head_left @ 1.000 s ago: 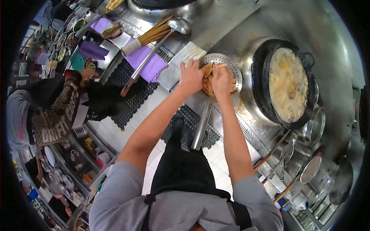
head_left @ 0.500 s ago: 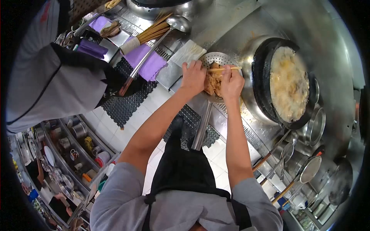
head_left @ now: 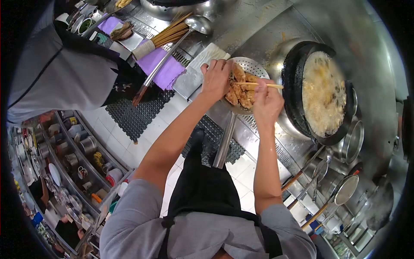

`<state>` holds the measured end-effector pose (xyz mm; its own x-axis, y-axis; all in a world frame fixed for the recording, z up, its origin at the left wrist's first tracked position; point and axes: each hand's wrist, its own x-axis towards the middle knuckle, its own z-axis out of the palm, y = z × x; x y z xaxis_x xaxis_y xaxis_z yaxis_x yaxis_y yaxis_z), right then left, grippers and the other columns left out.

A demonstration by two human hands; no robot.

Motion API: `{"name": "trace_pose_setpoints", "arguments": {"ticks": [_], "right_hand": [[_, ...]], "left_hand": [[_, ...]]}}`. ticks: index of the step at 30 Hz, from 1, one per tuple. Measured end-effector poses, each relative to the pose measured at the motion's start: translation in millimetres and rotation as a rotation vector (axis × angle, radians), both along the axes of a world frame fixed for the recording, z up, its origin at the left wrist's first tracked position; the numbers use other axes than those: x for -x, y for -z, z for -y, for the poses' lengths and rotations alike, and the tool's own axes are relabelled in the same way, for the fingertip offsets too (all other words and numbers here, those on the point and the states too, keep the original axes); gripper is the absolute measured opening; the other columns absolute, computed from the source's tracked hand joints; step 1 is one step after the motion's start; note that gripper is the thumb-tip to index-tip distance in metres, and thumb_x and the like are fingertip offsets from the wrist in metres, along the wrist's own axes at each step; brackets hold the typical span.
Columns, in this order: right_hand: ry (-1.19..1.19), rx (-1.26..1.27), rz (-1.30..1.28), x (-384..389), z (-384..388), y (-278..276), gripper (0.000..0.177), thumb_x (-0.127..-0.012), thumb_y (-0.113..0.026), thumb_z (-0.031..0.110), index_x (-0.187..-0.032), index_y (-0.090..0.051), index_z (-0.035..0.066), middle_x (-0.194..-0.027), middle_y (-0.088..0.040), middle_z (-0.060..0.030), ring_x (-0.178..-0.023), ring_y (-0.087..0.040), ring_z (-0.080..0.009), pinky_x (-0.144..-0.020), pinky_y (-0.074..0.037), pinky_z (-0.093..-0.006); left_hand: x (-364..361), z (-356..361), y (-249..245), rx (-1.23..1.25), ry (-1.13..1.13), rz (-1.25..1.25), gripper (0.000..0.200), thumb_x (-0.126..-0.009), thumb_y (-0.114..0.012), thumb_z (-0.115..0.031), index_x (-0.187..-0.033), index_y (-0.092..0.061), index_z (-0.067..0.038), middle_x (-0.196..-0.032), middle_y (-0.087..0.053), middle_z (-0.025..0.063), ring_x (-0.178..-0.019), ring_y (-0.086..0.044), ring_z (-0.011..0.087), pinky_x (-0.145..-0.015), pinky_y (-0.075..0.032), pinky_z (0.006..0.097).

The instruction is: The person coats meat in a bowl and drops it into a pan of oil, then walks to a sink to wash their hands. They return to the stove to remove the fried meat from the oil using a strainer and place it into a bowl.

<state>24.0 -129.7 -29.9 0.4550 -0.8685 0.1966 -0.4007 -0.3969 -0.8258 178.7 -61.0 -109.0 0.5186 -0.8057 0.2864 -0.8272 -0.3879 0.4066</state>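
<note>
A perforated metal strainer with a long metal handle rests on the counter, holding several browned fried pieces. My right hand is closed around light-coloured chopsticks, which lie across the fried pieces. At the strainer's left edge is my left hand, its fingers bent beside an upper fried piece. What the left fingertips grip is hidden.
To the right, a black wok holds foaming oil. A ladle lies over a purple cloth beside a bamboo brush. Another person stands at left. Strainers hang at lower right.
My right hand has moved right and slightly down with the chopsticks, uncovering more fried pieces. My left hand stays near the strainer's edge. The person at left has shifted.
</note>
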Motion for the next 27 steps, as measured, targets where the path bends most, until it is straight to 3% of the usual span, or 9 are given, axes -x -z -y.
{"name": "trace_pose_setpoints", "arguments": {"ticks": [7, 10, 13, 17, 18, 21, 22, 25, 27], "right_hand": [[0.027, 0.042, -0.072, 2.2, -2.9, 8.6, 0.024, -0.101, -0.058, 0.021, -0.1, -0.069, 0.0, -0.082, -0.07, -0.0165, -0.07, -0.07, -0.0265, -0.065, -0.053, -0.0376], [-0.036, 0.267, -0.181, -3.1, 0.0, 95.4, 0.025, -0.101, -0.058, 0.023, -0.1, -0.069, 0.0, -0.082, -0.07, -0.0161, -0.068, -0.068, -0.0286, -0.064, -0.052, -0.0388], [-0.053, -0.086, 0.048, 5.2, 5.8, 55.0, 0.024, -0.1, -0.058, 0.022, -0.1, -0.068, 0.0, -0.083, -0.069, -0.0187, -0.069, -0.067, -0.0325, -0.064, -0.052, -0.0404], [0.039, 0.035, -0.073, 18.7, 1.5, 59.2, 0.022, -0.099, -0.059, 0.02, -0.098, -0.068, 0.001, -0.082, -0.068, -0.0203, -0.07, -0.067, -0.0349, -0.064, -0.052, -0.0417], [-0.094, 0.259, -0.109, 9.5, -4.7, 69.7, 0.022, -0.098, -0.06, 0.022, -0.099, -0.069, 0.001, -0.078, -0.068, -0.0188, -0.068, -0.067, -0.0348, -0.063, -0.052, -0.0416], [-0.075, -0.008, -0.044, 18.5, 3.2, 68.8, 0.022, -0.099, -0.059, 0.021, -0.102, -0.069, 0.001, -0.076, -0.068, -0.0187, -0.069, -0.068, -0.0327, -0.063, -0.052, -0.0408], [0.015, -0.137, -0.1, 13.9, 3.4, 25.6, 0.023, -0.1, -0.058, 0.021, -0.102, -0.07, 0.002, -0.076, -0.069, -0.0176, -0.069, -0.069, -0.0283, -0.063, -0.052, -0.0397], [0.118, 0.1, 0.047, 6.3, 37.3, 39.9, 0.024, -0.104, -0.051, 0.018, -0.109, -0.067, 0.0, -0.077, -0.065, -0.0064, -0.061, -0.06, -0.0095, -0.054, -0.048, -0.0264], [0.077, -0.055, 0.096, -3.7, 41.7, 62.7, 0.025, -0.105, -0.051, 0.019, -0.106, -0.066, -0.001, -0.076, -0.064, -0.0063, -0.062, -0.059, -0.0101, -0.056, -0.048, -0.0257]], "left_hand": [[4.5, -22.6, -11.6, -0.152, 0.143, -0.196, 0.062, -0.064, -0.078, -0.013, -0.125, -0.064, -0.011, -0.122, -0.058, 0.0082, -0.117, -0.05, 0.0275, -0.095, -0.033, 0.051], [16.2, -19.7, -7.2, -0.304, 0.169, -0.137, 0.053, -0.063, -0.081, -0.018, -0.114, -0.07, -0.011, -0.121, -0.056, 0.01, -0.118, -0.048, 0.0283, -0.095, -0.033, 0.0511], [19.1, -25.9, 11.7, -0.373, 0.199, -0.113, 0.041, -0.064, -0.082, -0.022, -0.102, -0.073, -0.011, -0.118, -0.054, 0.011, -0.118, -0.047, 0.0287, -0.096, -0.033, 0.0528], [19.3, -22.4, 8.9, -0.35, 0.208, -0.091, 0.031, -0.069, -0.08, -0.023, -0.095, -0.074, -0.008, -0.118, -0.054, 0.0113, -0.12, -0.045, 0.0293, -0.1, -0.033, 0.0569], [20.0, -22.3, 6.5, -0.374, 0.216, -0.084, 0.029, -0.071, -0.079, -0.023, -0.095, -0.074, -0.008, -0.119, -0.054, 0.0115, -0.121, -0.044, 0.0295, -0.101, -0.033, 0.0583], [18.4, -13.1, 0.8, -0.467, 0.207, -0.009, 0.026, -0.073, -0.074, -0.018, -0.096, -0.074, -0.007, -0.116, -0.055, 0.0124, -0.119, -0.046, 0.0299, -0.101, -0.033, 0.0564], [19.2, -14.5, 0.9, -0.41, 0.189, -0.017, 0.026, -0.073, -0.073, -0.016, -0.097, -0.073, -0.008, -0.115, -0.055, 0.0124, -0.118, -0.047, 0.03, -0.1, -0.034, 0.0556], [6.7, -0.5, 0.7, -0.24, 0.118, -0.019, 0.027, -0.073, -0.069, -0.011, -0.1, -0.073, -0.01, -0.111, -0.056, 0.0122, -0.113, -0.049, 0.0305, -0.096, -0.035, 0.0533], [-2.2, 9.1, 3.6, -0.147, 0.041, -0.005, 0.029, -0.073, -0.068, -0.009, -0.102, -0.072, -0.011, -0.109, -0.056, 0.0118, -0.11, -0.051, 0.0308, -0.093, -0.035, 0.052]]}}
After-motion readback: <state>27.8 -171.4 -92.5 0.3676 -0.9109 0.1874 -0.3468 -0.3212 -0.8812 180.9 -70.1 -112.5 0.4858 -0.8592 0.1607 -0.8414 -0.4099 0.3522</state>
